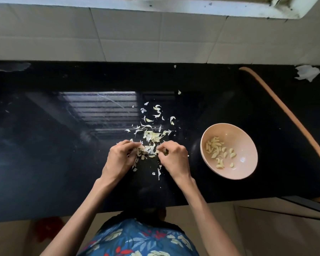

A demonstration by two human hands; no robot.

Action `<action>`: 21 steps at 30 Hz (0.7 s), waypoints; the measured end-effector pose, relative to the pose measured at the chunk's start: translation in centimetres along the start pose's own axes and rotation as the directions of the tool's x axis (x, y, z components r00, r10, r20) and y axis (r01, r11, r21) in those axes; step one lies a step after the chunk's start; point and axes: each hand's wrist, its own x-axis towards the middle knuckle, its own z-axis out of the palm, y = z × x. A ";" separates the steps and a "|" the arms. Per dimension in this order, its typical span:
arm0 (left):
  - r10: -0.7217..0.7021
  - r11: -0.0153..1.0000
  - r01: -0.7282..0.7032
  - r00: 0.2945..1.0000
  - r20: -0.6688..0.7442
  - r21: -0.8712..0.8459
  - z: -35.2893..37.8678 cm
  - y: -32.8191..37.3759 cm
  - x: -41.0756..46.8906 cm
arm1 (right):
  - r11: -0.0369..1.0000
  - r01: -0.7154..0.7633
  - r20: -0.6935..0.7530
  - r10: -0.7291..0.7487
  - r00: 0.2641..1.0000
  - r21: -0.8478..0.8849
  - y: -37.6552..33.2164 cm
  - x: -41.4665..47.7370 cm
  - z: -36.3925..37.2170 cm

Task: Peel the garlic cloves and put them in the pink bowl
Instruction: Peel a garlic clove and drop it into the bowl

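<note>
On the black bench (63, 148), the left hand (119, 159) and right hand (175, 157) each close a curled-finger grip on the garlic skins (151, 137) (any clove inside is hidden), while peeled cloves (215, 147) lie in the pink bowl (246, 141) nearby, right.

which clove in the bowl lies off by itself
The small clove near the bowl's front, right of centre. It touches no other clove; the rest lie in the big cluster or in small groups.
</note>
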 end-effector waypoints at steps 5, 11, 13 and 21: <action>-0.101 0.994 0.105 0.987 0.123 -0.026 -1.3 1.0 0.0 | 0.645 -0.459 0.175 0.456 0.873 0.610 0.9 0.2 -2.5; 0.044 0.999 -0.043 0.998 -0.040 0.014 -1.0 2.0 -0.1 | 0.257 -0.533 0.372 0.480 0.794 0.806 1.3 -0.6 -3.3; 0.091 0.995 -0.089 0.995 -0.049 0.044 -0.4 2.1 0.0 | 0.220 -0.536 0.389 0.477 0.788 0.815 1.4 -0.7 -3.1; 0.133 0.987 -0.133 0.991 0.009 0.088 1.9 3.4 0.7 | 0.218 -0.526 0.389 0.461 0.798 0.822 1.2 -0.7 -2.8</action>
